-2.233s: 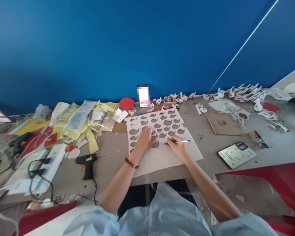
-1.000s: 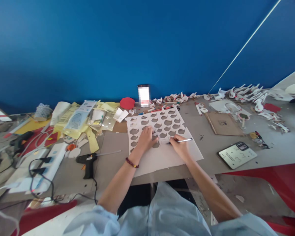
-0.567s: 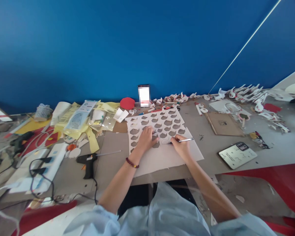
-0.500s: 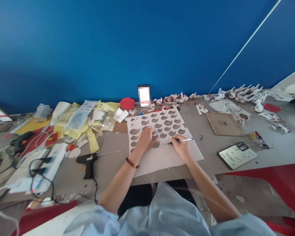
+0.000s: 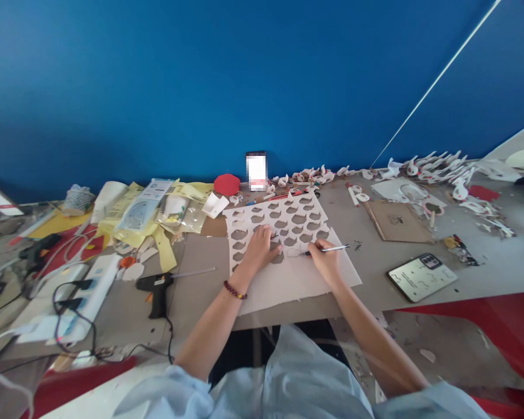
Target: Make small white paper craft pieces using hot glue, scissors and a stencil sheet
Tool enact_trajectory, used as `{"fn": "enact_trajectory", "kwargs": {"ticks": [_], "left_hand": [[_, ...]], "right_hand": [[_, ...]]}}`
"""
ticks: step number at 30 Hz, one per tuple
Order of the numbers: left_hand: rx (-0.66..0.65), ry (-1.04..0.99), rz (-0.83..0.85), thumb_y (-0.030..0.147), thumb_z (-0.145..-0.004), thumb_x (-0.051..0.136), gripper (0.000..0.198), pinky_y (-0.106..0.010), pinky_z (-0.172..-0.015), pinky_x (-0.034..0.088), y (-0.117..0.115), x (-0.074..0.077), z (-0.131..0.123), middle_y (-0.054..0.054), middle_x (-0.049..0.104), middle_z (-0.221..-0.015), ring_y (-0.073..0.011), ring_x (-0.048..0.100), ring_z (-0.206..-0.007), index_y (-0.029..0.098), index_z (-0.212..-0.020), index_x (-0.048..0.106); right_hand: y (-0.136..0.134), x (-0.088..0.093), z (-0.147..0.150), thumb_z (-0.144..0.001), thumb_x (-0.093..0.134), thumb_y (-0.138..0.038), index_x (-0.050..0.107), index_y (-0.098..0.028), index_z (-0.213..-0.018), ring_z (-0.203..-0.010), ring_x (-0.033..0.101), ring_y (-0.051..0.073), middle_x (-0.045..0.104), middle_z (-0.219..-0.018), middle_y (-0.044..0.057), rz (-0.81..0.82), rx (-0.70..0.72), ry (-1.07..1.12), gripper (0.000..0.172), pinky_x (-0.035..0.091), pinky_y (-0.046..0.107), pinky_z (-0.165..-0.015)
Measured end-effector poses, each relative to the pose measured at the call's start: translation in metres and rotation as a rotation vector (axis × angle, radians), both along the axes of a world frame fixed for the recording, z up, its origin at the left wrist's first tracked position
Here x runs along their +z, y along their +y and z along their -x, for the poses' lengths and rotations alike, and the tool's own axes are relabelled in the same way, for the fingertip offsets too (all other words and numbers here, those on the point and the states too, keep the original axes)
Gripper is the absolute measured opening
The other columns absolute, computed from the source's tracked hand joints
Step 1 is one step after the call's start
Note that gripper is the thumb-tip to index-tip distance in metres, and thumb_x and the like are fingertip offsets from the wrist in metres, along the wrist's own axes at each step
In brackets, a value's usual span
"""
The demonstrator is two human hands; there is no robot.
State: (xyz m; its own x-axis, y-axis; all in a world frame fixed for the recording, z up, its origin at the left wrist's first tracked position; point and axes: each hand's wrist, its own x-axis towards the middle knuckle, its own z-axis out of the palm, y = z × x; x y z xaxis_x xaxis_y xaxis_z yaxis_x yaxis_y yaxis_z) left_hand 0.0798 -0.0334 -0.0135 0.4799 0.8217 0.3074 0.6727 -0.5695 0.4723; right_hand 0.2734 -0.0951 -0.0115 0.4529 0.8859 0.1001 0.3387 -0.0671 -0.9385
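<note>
White perforated sheet (image 5: 279, 288) lies under the 2 hands, its uncut part on the near side. Far left of the left hand sits a power strip (image 5: 89, 297) with cables; nearer, a hot glue gun (image 5: 157, 291) lies with its glue stick pointing toward the sheet but stopping short of it. The left hand (image 5: 258, 250) rests spread among the fish-like holes, thumb apart from fingers, probably to keep the sheet from sliding. Right of that thumb is a thin drawn outline (image 5: 294, 252), then a pen (image 5: 334, 249), pinched in the right hand (image 5: 325, 262) and slanted low, likely so the line is visible; whether its tip touches I cannot tell. Past the right hand, the sheet's right edge gives way to gray tabletop (image 5: 371, 262), apparently room for sideways movement, as far as a smartphone (image 5: 421, 277). Beyond the hands, the sheet's back edge nears tools and scraps (image 5: 283, 196), so space there looks tight.
</note>
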Motion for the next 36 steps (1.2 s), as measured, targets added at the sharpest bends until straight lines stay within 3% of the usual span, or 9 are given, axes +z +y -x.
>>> {"fn": "enact_trajectory", "kwargs": {"ticks": [6,10,16,22,26,31,36], "left_hand": [[0.002,-0.051,0.017,0.026,-0.089,0.041,0.007,-0.041,-0.088,0.044,-0.001,0.005,0.000,-0.010,0.053,-0.105,-0.0235,0.051,-0.103,0.020,-0.090,0.043],[-0.011,-0.121,0.014,0.020,-0.092,0.033,0.013,-0.040,-0.095,0.041,-0.002,0.015,0.001,-0.011,0.054,-0.111,-0.0216,0.049,-0.109,0.020,-0.087,0.045],[-0.049,0.018,0.073,0.025,-0.087,0.050,0.008,-0.041,-0.093,0.043,-0.010,0.050,0.002,-0.009,0.055,-0.120,-0.0260,0.050,-0.114,0.020,-0.086,0.056],[-0.053,0.064,0.107,0.023,-0.084,0.054,0.009,-0.030,-0.067,0.047,-0.041,0.084,0.009,-0.003,0.064,-0.094,-0.0197,0.062,-0.082,0.023,-0.083,0.063],[0.025,-0.067,0.176,0.027,-0.083,0.058,0.008,-0.026,-0.062,0.045,-0.073,0.086,0.013,-0.001,0.066,-0.086,-0.0162,0.061,-0.073,0.024,-0.087,0.064],[0.040,-0.288,0.218,0.033,-0.083,0.059,0.012,-0.026,-0.062,0.046,-0.098,0.084,0.012,-0.002,0.063,-0.077,-0.0145,0.058,-0.068,0.022,-0.084,0.065],[-0.001,-0.364,0.294,0.034,-0.083,0.060,0.015,-0.025,-0.060,0.046,-0.108,0.084,0.014,-0.004,0.063,-0.076,-0.0148,0.057,-0.069,0.021,-0.086,0.066]], "right_hand": [[0.004,-0.005,-0.006,-0.072,0.056,-0.038,0.051,-0.019,-0.056,-0.048,0.051,0.014,0.052,-0.048,-0.001,0.029,-0.052,0.154,0.025,0.036,0.026,-0.047],[0.005,-0.005,-0.005,-0.074,0.054,-0.047,0.051,-0.019,-0.057,-0.047,0.051,0.014,0.054,-0.048,-0.001,-0.008,-0.021,0.195,0.033,0.036,0.026,-0.046],[0.003,0.002,-0.003,-0.076,0.054,-0.056,0.049,-0.020,-0.056,-0.044,0.045,0.013,0.051,-0.047,-0.002,-0.017,0.010,0.209,0.041,0.032,0.025,-0.044],[0.003,0.004,-0.004,-0.078,0.052,-0.056,0.052,-0.019,-0.061,-0.050,0.051,0.013,0.052,-0.052,-0.001,-0.079,0.034,0.217,0.041,0.037,0.024,-0.048],[-0.006,0.023,-0.005,-0.077,0.058,-0.048,0.055,-0.019,-0.067,-0.054,0.054,0.013,0.055,-0.058,-0.001,-0.169,0.075,0.148,0.031,0.040,0.024,-0.050],[-0.030,0.051,0.006,-0.075,0.061,-0.045,0.052,-0.020,-0.064,-0.045,0.048,0.011,0.054,-0.052,-0.002,-0.063,0.333,0.282,0.029,0.038,0.023,-0.043],[-0.051,0.054,0.019,-0.073,0.063,-0.045,0.048,-0.020,-0.057,-0.041,0.039,0.008,0.045,-0.045,-0.005,-0.018,0.395,0.421,0.033,0.039,0.023,-0.044]]}}
